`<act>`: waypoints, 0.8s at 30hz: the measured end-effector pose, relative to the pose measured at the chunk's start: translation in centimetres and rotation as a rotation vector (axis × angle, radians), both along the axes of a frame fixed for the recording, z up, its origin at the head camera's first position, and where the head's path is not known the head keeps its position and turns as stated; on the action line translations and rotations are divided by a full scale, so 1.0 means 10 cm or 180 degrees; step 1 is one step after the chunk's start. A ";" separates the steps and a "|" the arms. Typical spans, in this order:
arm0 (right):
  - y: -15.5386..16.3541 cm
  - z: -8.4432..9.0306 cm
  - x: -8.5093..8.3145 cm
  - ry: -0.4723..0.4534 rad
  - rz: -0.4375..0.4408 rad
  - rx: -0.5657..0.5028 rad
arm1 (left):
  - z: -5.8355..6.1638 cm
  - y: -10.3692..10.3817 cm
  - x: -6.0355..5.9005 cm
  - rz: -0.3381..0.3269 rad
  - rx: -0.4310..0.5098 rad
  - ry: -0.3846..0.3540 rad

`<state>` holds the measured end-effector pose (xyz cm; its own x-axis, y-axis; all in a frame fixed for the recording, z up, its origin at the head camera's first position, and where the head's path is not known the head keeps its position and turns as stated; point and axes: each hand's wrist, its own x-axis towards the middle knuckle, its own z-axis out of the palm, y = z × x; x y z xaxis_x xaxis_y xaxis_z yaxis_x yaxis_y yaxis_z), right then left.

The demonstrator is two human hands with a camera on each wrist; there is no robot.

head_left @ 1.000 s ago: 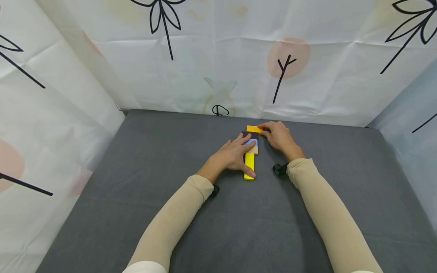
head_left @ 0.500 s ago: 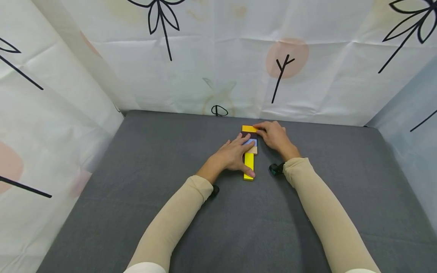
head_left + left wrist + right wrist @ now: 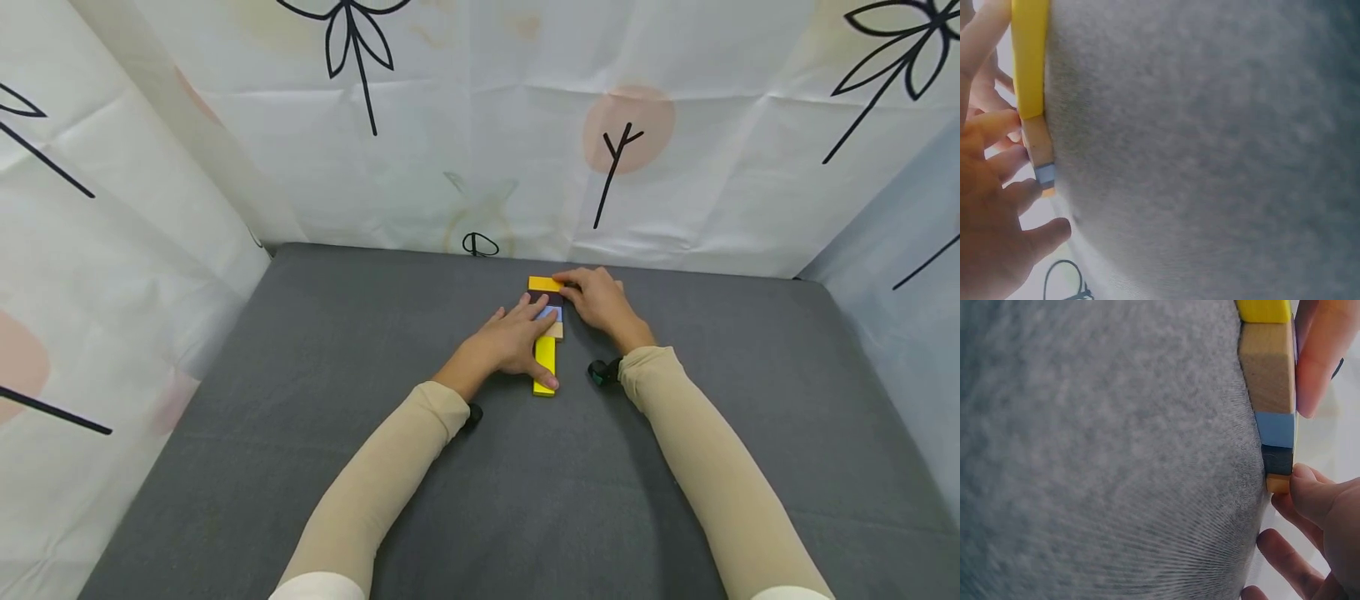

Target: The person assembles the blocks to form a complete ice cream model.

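A row of flat blocks lies on the grey mat (image 3: 375, 350): a long yellow block (image 3: 544, 367) nearest me, then a tan block (image 3: 557, 331), a blue block (image 3: 552, 313), a dark brown block (image 3: 553, 297) and an orange-yellow block (image 3: 543, 284) at the far end. My left hand (image 3: 517, 335) lies flat over the row's left side, thumb on the long yellow block (image 3: 1029, 56). My right hand (image 3: 594, 297) touches the right end of the orange-yellow block (image 3: 1277, 483) with its fingertips (image 3: 1307, 481). The tan block (image 3: 1267, 372) and blue block (image 3: 1275, 429) show edge-on.
White sheets printed with black plants and pale circles wall the mat in at the back (image 3: 480, 125), left (image 3: 112, 250) and right (image 3: 900, 233). The grey mat stretches wide on both sides of the blocks and towards me.
The right hand has slid the orange-yellow block a little to the left, so it now lines up more closely with the dark brown block. The left hand has stayed on the row.
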<state>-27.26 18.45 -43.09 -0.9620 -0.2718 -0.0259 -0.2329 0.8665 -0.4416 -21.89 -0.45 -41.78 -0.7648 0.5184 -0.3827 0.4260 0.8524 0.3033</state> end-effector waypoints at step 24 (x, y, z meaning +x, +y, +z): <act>0.10 -0.07 0.16 0.0224 -0.0011 -0.0114 | 0.04 -0.05 0.10 -0.0268 0.0122 0.0590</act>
